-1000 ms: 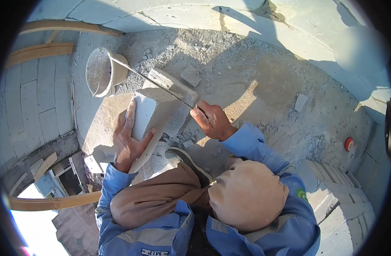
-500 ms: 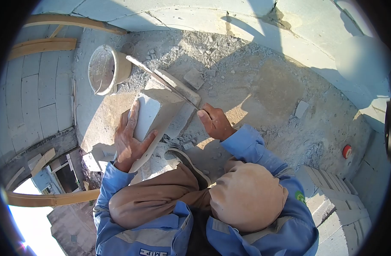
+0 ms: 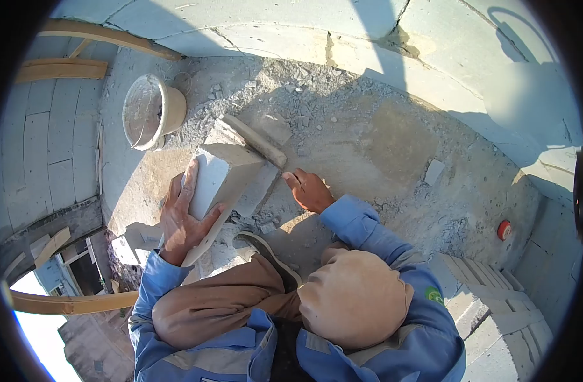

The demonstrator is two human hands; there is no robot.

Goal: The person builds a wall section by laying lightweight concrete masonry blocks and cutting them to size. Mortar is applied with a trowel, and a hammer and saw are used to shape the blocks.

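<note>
A pale aerated concrete block (image 3: 224, 175) stands tilted in front of me, its upper face sunlit. My left hand (image 3: 184, 223) grips its near left edge, fingers along the side and thumb across the face. Just right of the block, my right hand (image 3: 309, 191) is closed in a fist, apart from it. The long thin blade that this fist held a moment ago barely shows now; its length cannot be made out. A rough strip of block (image 3: 256, 141) lies against the far side of the concrete block.
A dusty bucket (image 3: 170, 108) stands at the back left, near rubble (image 3: 291, 83). Stacked blocks (image 3: 495, 299) lie at my right. A red round object (image 3: 504, 230) is on the floor by the wall. A wooden bar (image 3: 75, 302) crosses the opening at left.
The long blade that crossed over the block from my right hand has dropped out of clear sight. My right fist is slightly lower relative to the block; the left hand keeps its place on it.
</note>
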